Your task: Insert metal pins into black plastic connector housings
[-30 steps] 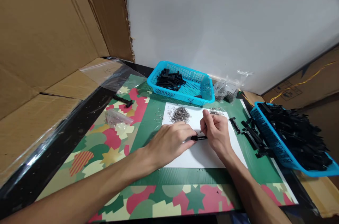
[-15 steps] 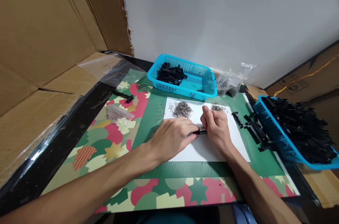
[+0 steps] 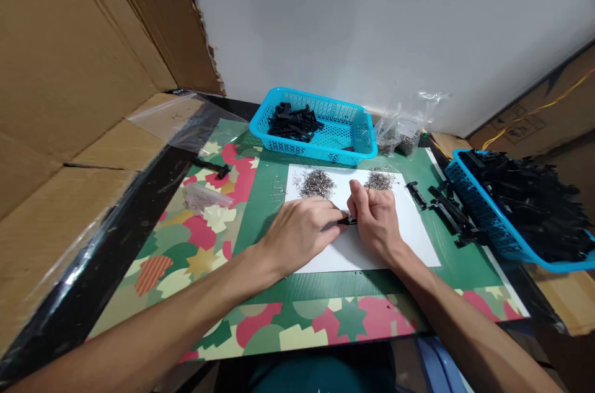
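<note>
Over the white sheet (image 3: 320, 256), my left hand (image 3: 304, 229) pinches a thin black plastic part (image 3: 348, 220) between thumb and fingers. My right hand (image 3: 375, 219) is closed in a fist at the part's right end, thumb upward; whatever lies inside its fingers is too hidden to make out. Just beyond my left hand lies a pile of small metal pieces (image 3: 317, 183). A second metal pile (image 3: 380, 179) sits behind my right hand.
A blue basket (image 3: 316, 148) with black parts stands at the back. Another blue basket (image 3: 497, 229), heaped with black parts, is at the right. Loose black parts (image 3: 446, 210) lie beside it. Clear bags (image 3: 400, 136) stand near the wall, and a plastic bag (image 3: 207, 198) lies left.
The camera view has shifted slightly. Both hands remain together over the sheet, and less of the black part shows between them.
</note>
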The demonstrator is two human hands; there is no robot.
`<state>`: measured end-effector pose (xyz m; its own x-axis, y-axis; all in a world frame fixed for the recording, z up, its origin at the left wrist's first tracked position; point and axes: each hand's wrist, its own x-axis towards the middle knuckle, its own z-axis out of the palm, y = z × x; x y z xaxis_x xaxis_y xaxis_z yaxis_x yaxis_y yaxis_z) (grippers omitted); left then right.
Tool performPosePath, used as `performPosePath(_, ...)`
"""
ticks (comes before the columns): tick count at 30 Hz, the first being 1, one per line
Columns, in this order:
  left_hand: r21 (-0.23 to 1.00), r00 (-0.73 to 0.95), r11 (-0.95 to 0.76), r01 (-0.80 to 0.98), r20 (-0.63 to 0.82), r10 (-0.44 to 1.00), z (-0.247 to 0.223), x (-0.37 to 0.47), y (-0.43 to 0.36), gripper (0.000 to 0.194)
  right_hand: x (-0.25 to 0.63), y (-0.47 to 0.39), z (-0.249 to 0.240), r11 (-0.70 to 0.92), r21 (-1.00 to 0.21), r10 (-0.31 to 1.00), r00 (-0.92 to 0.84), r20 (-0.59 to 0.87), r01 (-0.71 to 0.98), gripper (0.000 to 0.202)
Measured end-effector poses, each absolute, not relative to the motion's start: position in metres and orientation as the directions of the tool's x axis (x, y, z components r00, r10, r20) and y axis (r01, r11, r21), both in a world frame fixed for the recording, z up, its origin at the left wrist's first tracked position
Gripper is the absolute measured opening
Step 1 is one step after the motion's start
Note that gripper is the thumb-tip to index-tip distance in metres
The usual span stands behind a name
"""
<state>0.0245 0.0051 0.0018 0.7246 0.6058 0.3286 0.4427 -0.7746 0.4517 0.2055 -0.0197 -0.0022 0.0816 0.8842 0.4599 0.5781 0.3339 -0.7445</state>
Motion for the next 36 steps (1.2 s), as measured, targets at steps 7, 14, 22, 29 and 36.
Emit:
performPosePath(7, 0.537, 0.642, -0.735, 0.414, 0.400, 0.655, 0.002, 0.022, 0.006, 0.018, 0.213, -0.021, 0.002, 0.407, -0.777, 0.822, 0.179, 0.541, 0.480, 0.059)
performPosePath(14, 0.590, 0.558, -0.681, 0.433, 0.418, 0.717, 0.006, 0.019, 0.011, 0.024, 0.235, -0.011, 0.011, 0.550, -0.665, 0.772, -0.001, 0.636, 0.505, 0.043)
performPosePath(22, 0.646, 0.488, -0.640, 0.416, 0.435, 0.757, 0.009, 0.013, 0.021, 0.021, 0.237, -0.014, 0.014, 0.521, -0.547, 0.848, -0.324, 0.419, 0.656, 0.016)
performPosePath(29, 0.612, 0.477, -0.650, 0.450, 0.451, 0.754, 0.013, 0.013, 0.016, 0.026, 0.297, -0.025, 0.021, 0.037, -0.321, 0.828, 0.151, 0.540, 0.946, 0.021)
performPosePath(36, 0.545, 0.551, -0.740, 0.394, 0.505, 0.665, 0.011, 0.013, 0.009, 0.029, 0.357, -0.049, 0.023, -0.403, 0.202, 0.879, 0.316, 0.358, 0.893, 0.023)
